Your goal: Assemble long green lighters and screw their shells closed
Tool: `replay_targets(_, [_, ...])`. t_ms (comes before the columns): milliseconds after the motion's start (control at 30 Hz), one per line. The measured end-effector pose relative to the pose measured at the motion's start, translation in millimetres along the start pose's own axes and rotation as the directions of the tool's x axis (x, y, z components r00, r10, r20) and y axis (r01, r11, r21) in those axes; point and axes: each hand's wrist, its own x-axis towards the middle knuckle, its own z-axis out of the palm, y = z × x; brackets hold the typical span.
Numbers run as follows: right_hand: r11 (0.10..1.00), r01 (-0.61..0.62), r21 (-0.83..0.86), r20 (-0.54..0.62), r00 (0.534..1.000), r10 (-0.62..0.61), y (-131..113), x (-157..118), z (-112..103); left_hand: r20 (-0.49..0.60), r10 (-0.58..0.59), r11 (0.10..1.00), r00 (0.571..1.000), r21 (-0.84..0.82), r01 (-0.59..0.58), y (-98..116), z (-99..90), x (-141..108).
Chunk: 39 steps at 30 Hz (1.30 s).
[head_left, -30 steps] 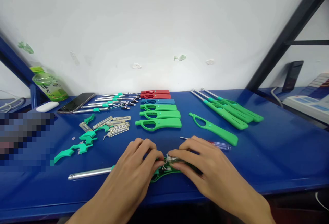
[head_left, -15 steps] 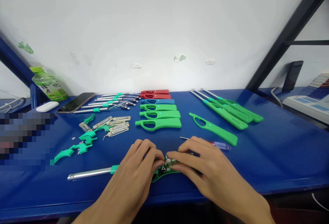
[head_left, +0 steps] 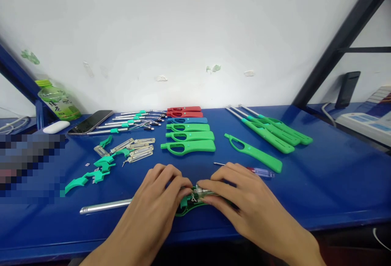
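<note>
An opened green stick lighter [head_left: 189, 210] lies at the table's front, its metal tube [head_left: 105, 206] pointing left. My left hand [head_left: 159, 201] is closed on the lighter by the teal trigger and thin white wires; its fingertips partly hide what they pinch. My right hand [head_left: 247, 198] is closed, thumb and fingers around a clear fuel tank [head_left: 204, 192] at the handle half of the shell. Behind my right hand lies a screwdriver [head_left: 263, 172] with a clear purple handle, and beyond it a loose green handle shell [head_left: 259, 157].
Several handle shells [head_left: 195, 146] in green, blue and red lie in a column behind. Left are clear fuel tanks [head_left: 140, 154], teal triggers [head_left: 104, 161] and metal tubes with wires [head_left: 122, 123]. A phone [head_left: 91, 122] and bottle [head_left: 58, 102] stand far left. Lighters [head_left: 269, 135] lie right.
My left fingers have shifted slightly left and closer over the trigger area. More of the clear fuel tank shows under my right fingers.
</note>
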Motion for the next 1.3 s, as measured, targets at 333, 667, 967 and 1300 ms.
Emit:
replay_targets(333, [1.000, 0.009, -0.020, 0.005, 1.000, -0.009, 0.0, -0.2, 0.7, 0.035, -0.018, 0.998, 0.999, -0.064, 0.020, 0.8, -2.7, -0.6])
replay_targets(667, [0.999, 0.036, -0.033, -0.019, 0.999, -0.037, 0.9, 0.1, 0.4, -0.057, 0.018, 0.999, 0.998, 0.041, -0.016, 6.3, 1.7, -5.0])
replay_targets(967, [0.997, 0.056, -0.043, -0.027, 0.998, -0.058, 0.0, 0.8, -0.2, -0.069, 0.016, 1.000, 0.997, 0.011, -0.016, 7.4, 3.6, -4.8])
replay_targets(1300, [1.000, -0.013, -0.018, -0.048, 0.999, 0.012, -2.6, 0.4, 3.4, -0.035, 0.007, 1.000, 0.999, -0.020, -0.007, 7.9, 2.7, -10.3])
